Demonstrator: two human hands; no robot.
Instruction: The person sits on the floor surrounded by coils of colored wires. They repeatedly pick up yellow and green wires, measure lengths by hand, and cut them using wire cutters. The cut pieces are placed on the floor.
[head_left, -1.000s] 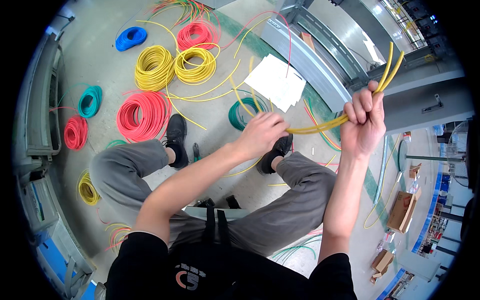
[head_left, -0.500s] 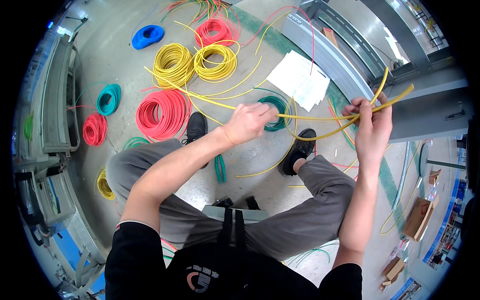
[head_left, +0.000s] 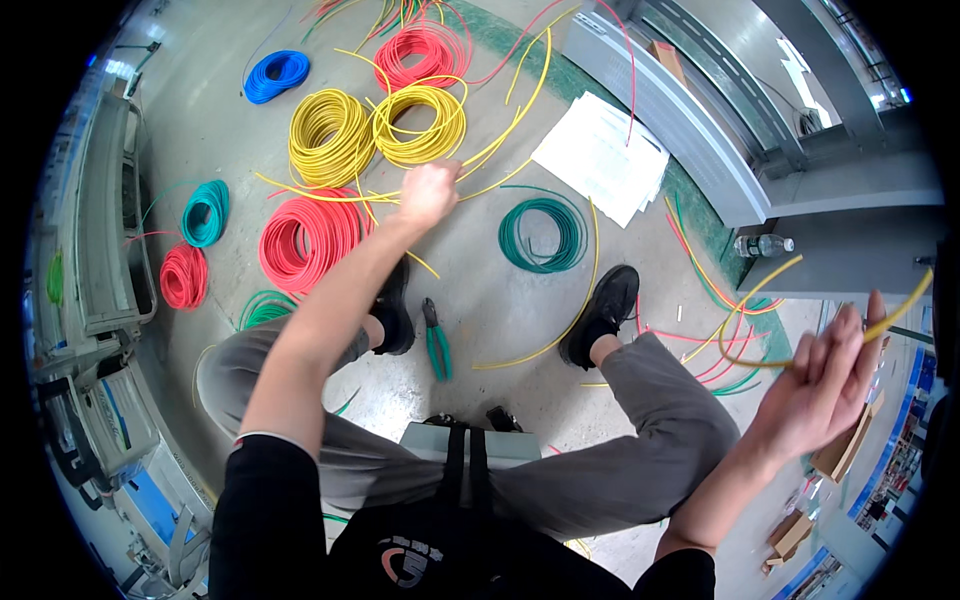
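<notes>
My left hand is closed round a yellow wire, which runs out past both sides of the fist above the floor. At the right, a shorter, curled yellow wire lies across the fingers of my right hand, gripped between them with one end sticking up beyond the fingertips. Just beyond my left hand are two yellow wire coils. A large red wire coil sits to its left. Green-handled pliers rest on the floor between my feet.
Other coils lie around: dark green, teal, blue and red. White papers are beside a grey metal frame. A clear bottle lies near loose coloured wires. Cardboard boxes are at the lower right.
My hands have moved apart: the left up and leftward toward the yellow coils, the right down and to the right. The yellow wire stretched between them no longer joins them.
</notes>
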